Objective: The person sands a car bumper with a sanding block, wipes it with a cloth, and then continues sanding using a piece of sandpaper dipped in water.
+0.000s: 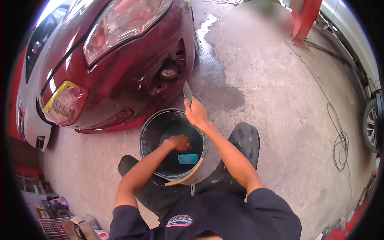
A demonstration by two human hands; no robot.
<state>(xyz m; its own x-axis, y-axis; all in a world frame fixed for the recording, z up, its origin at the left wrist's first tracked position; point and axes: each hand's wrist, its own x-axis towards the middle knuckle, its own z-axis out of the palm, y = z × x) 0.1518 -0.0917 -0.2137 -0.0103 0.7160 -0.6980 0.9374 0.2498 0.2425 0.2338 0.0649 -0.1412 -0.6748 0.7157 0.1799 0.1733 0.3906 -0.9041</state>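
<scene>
A black bucket (143,149) stands on the floor between my knees, with dark water inside. My left hand (179,143) is down in it, fingers curled closed near the water; whatever they hold, if anything, is hidden. Beside that hand, a turquoise rectangular block (188,159) lies in the bucket. Above the bucket's far right rim, my right hand (196,113) grips a thin, flat grey-green piece (187,92), its pointed end up. That piece is close to the dark red car bumper (136,86), which has dull, scuffed patches.
A headlight (128,26) and a lamp edged with yellow tape (66,103) are on the car. Wet patches (224,98) mark the concrete. A coiled cable (341,150) lies right, near a car wheel (372,126). A red post (306,20) stands behind; a wire basket (56,228) is lower left.
</scene>
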